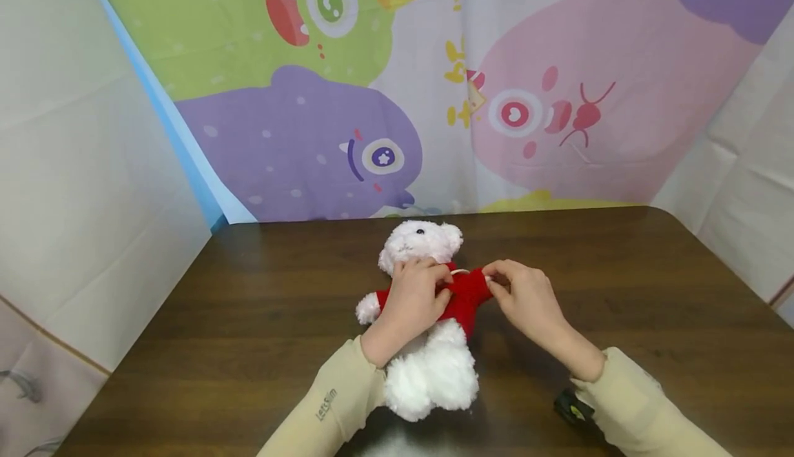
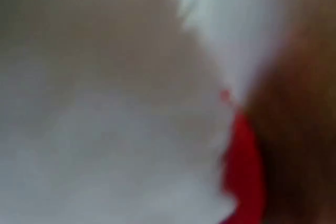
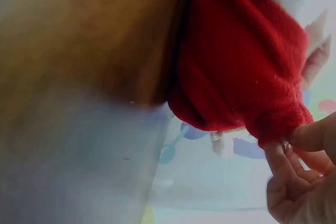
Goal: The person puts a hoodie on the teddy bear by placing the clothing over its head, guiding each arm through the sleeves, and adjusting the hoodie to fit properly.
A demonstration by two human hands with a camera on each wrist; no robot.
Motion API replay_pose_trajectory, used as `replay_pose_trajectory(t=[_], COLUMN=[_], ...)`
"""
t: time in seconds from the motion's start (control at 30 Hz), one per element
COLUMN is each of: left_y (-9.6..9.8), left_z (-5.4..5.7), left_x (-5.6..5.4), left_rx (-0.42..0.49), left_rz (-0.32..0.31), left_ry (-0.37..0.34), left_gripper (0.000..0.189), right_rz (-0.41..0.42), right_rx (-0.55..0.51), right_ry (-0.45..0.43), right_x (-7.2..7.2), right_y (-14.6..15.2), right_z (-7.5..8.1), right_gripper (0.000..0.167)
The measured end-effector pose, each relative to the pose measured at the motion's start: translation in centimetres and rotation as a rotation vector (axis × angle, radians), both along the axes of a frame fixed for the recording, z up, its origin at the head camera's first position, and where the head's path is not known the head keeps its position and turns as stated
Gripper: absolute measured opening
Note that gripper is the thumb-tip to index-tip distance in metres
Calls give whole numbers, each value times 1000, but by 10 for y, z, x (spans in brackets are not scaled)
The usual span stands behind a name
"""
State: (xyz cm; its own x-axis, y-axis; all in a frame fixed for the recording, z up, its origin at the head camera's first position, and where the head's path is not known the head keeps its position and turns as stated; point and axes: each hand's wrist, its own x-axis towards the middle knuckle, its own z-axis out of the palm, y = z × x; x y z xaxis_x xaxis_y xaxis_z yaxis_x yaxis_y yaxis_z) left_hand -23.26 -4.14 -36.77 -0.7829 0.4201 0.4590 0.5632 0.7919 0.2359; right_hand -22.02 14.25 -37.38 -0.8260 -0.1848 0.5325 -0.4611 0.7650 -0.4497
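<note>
A white plush teddy bear [image 1: 434, 374] lies on its back on the table, its head toward the far edge. It wears a red shirt [image 1: 462, 309] with a pale ring-like line at the collar. My left hand [image 1: 414, 298] lies over the bear's chest and grips the shirt front near the collar with curled fingers. My right hand [image 1: 527, 298] pinches the end of the sleeve on the right side, and the right wrist view shows thumb and fingers at the cuff [image 3: 281, 129]. A white paw [image 1: 368, 309] sticks out of the other sleeve. The left wrist view is blurred white fur and red cloth.
The brown wooden table [image 1: 248, 347] reaches back to a cartoon-printed cloth [image 1: 298, 147]. Pale cloth walls [image 1: 93, 133] stand at both sides. A small black device [image 1: 573, 407] sits at my right cuff.
</note>
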Motion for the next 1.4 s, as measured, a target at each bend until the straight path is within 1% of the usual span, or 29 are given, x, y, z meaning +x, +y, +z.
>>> replay_pose_trajectory(t=[0.1,0.17,0.2,0.27,0.37,0.43,0.47,0.53,0.6,0.67,0.77,0.87,0.93,1.03,1.17,1.23,1.3,1.4], left_y=[-3,-1,0,3,8,9,10,11,11,12,12,10,9,9,7,6,6,7], left_z=[6,7,6,5,1,-1,-2,-3,-4,-5,-8,-10,-11,-12,-14,-16,-18,-19], left_x=[0,1,2,4,6,7,7,8,7,6,5,4,4,1,-2,-3,-3,-3], left_rx=[-37,-43,-32,11,90,139,153,162,141,89,-4,-88,-126,-141,-110,-90,-80,-83], left_rz=[-4,-14,-32,-94,-206,-249,-255,-238,-211,-177,-105,-29,1,4,-24,-39,-39,-21], left_ry=[-12,-32,-46,-79,-125,-151,-156,-148,-116,-72,-10,19,26,4,-71,-94,-89,-55], left_gripper=[8,11,15,26,38,38,35,30,27,26,27,28,28,27,27,29,31,29], right_rz=[-16,-5,7,33,56,58,61,69,75,82,90,96,95,86,82,85,91,103], right_rx=[-3,0,2,-1,-19,-36,-45,-59,-67,-69,-71,-86,-92,-107,-106,-97,-86,-67], right_ry=[-60,-81,-87,-87,-49,-6,16,64,103,128,144,153,159,132,51,23,16,22], right_x=[-2,-1,0,1,4,6,7,8,8,9,8,8,7,4,1,1,2,2], right_y=[3,4,4,2,0,-2,-3,-4,-4,-4,-2,2,4,7,8,8,8,9], right_z=[3,3,3,3,3,4,4,5,5,6,8,10,12,15,14,14,15,15], right_gripper=[7,6,6,6,7,8,8,9,10,11,12,14,15,14,13,13,12,12])
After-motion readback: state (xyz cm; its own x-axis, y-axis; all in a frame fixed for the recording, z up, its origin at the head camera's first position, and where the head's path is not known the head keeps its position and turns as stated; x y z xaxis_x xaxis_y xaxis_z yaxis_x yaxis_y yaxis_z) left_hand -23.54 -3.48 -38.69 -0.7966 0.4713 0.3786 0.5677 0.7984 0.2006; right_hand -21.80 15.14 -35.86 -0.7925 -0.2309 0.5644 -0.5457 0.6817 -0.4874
